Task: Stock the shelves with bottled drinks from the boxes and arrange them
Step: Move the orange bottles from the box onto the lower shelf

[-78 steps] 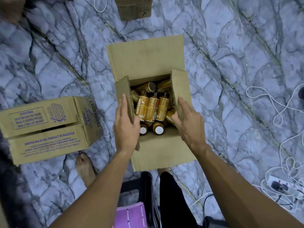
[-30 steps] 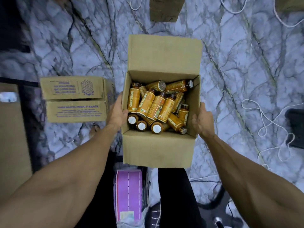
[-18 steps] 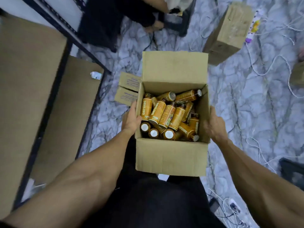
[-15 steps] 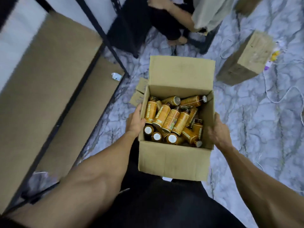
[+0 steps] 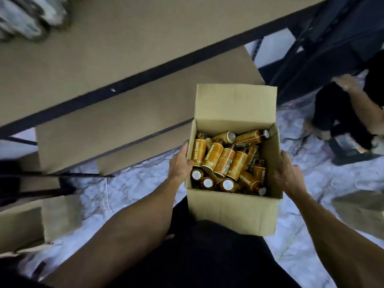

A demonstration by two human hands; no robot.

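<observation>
box (image 5: pixel 232 213), open, filled with orange bottles (image 5: pixel 224 161), is held above the marbled floor (image 5: pixel 135 190) | left wall is gripped by left hand (image 5: pixel 179 163), thumb over rim | right wall is gripped by right hand (image 5: pixel 287 175) | shelves (image 5: pixel 124 113) just beside, leftward

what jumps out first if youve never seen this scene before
An open cardboard box sits mid-view, heaped with orange bottles lying every which way, a few showing white caps. The left hand and right hand hold it by its side walls above a marbled floor. Brown shelf boards in a dark frame fill the upper left.
</observation>
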